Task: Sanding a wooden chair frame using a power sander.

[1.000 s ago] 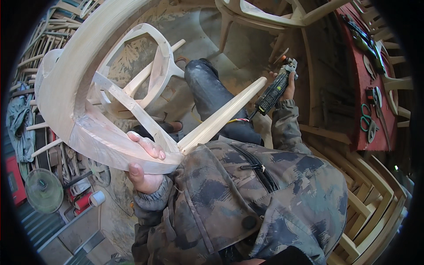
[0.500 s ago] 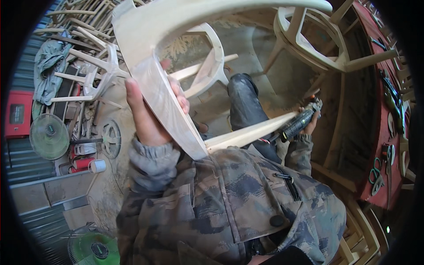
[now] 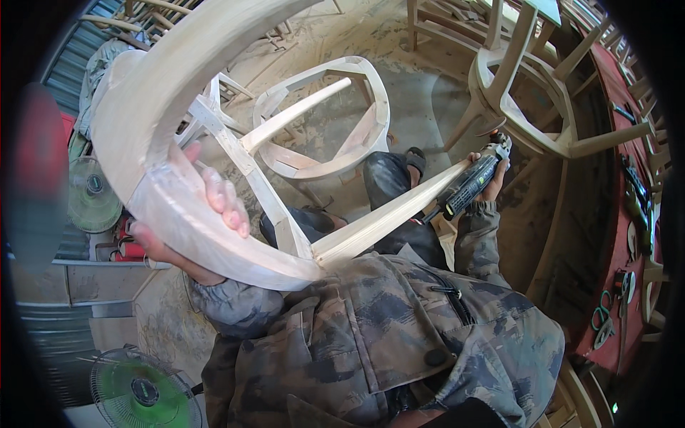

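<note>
A bare wooden chair frame with a broad curved back and arm rail leans against my camouflage jacket. My left hand wraps round the curved rail, thumb on the near side and fingers over the far side. One straight leg of the frame reaches from my chest toward the right. Beside the far end of that leg, my right hand grips a black angle grinder. Its metal head points away from me. Whether the grinder touches the wood I cannot tell.
Another wooden frame stands on the floor ahead. More chair frames are stacked at the right, beside a red-topped bench with green-handled scissors. Green fans stand at the left. A blurred red and grey shape shows at the left rim.
The chair frame has turned and swung left with my left hand, exposing more of its rails. My right hand and the grinder sit slightly higher in the view, which has itself shifted.
</note>
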The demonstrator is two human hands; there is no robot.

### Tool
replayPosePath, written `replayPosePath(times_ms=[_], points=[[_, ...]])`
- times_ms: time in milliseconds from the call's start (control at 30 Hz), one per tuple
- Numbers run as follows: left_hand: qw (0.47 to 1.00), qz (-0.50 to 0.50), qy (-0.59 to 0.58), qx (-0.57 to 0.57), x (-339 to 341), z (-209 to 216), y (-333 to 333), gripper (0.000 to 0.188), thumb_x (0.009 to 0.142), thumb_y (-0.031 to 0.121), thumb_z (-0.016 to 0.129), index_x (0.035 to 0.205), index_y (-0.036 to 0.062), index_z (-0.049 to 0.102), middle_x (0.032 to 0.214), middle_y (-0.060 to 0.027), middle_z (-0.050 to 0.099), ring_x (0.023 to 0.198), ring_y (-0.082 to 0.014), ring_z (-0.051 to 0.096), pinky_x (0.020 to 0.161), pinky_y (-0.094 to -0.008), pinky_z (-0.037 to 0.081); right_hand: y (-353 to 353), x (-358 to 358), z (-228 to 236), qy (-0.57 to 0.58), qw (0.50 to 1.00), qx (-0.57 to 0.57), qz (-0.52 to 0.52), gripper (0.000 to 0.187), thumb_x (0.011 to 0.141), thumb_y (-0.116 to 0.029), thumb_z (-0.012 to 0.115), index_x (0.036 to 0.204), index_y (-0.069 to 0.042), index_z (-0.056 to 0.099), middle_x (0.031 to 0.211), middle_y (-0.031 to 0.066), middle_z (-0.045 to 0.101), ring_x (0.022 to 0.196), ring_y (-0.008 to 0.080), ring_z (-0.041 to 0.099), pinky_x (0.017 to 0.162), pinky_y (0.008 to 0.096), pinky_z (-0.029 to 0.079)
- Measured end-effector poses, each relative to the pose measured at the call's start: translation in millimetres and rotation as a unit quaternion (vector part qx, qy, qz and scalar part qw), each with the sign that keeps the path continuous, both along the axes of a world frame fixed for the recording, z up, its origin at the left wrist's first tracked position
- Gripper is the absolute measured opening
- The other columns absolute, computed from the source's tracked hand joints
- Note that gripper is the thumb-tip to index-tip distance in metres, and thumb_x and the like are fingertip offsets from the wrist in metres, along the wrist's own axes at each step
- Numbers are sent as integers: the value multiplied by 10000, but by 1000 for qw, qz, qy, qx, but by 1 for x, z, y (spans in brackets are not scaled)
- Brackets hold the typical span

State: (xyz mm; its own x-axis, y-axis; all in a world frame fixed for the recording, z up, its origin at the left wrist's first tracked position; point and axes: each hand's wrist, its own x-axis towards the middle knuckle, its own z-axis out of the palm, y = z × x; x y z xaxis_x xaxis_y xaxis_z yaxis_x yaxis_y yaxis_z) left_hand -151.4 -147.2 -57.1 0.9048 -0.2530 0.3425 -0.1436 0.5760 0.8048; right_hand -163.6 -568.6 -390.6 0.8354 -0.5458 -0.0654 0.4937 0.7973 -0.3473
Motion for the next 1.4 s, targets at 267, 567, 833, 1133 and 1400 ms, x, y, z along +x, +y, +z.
replayPosePath(times_ms=[267, 567, 833, 1133, 1400], points=[[997, -43, -53, -32, 45, -33, 22, 1161, 751, 824, 557, 1437, -70, 279, 833, -116, 507, 621, -193, 522, 454, -303, 485, -20, 44, 19, 19, 997, -68, -20, 692, 925, -622, 542, 1181, 21, 523, 921, 173, 669, 916, 303, 652, 961, 427, 508], [987, -97, -76, -102, 45, -59, 35, 1178, 733, 787, 636, 1458, -67, 268, 874, -123, 494, 673, -210, 534, 479, -314, 482, -69, 47, 51, -80, 984, -157, -32, 674, 969, -595, 479, 1381, -66, 412, 1028, 145, 610, 907, 279, 593, 979, 448, 454], [983, -75, -86, -146, 35, -80, 6, 1258, 698, 871, 570, 1460, -79, 256, 914, -156, 512, 703, -240, 555, 523, -341, 520, -120, -25, 116, -44, 978, -203, 26, 675, 885, -603, 616, 1273, -60, 515, 1044, 182, 644, 1060, 373, 616, 956, 539, 488], [997, 67, -49, 5, 2, -93, -27, 1283, 665, 806, 688, 1458, -98, 239, 980, -188, 535, 738, -267, 596, 592, -371, 550, -10, -150, 240, 402, 756, -506, 103, 415, 924, -251, 685, 1236, -25, 529, 969, 96, 656, 707, 157, 654, 602, 275, 534], [971, -192, -120, -81, 30, -110, -9, 1312, 668, 793, 703, 1517, -35, 142, 1097, -179, 498, 901, -289, 564, 756, -423, 505, 117, -106, 207, 333, 529, -759, 183, 941, 738, -378, 851, 1419, 7, 329, 1235, 243, 602, 1155, 314, 612, 1004, 396, 484]])
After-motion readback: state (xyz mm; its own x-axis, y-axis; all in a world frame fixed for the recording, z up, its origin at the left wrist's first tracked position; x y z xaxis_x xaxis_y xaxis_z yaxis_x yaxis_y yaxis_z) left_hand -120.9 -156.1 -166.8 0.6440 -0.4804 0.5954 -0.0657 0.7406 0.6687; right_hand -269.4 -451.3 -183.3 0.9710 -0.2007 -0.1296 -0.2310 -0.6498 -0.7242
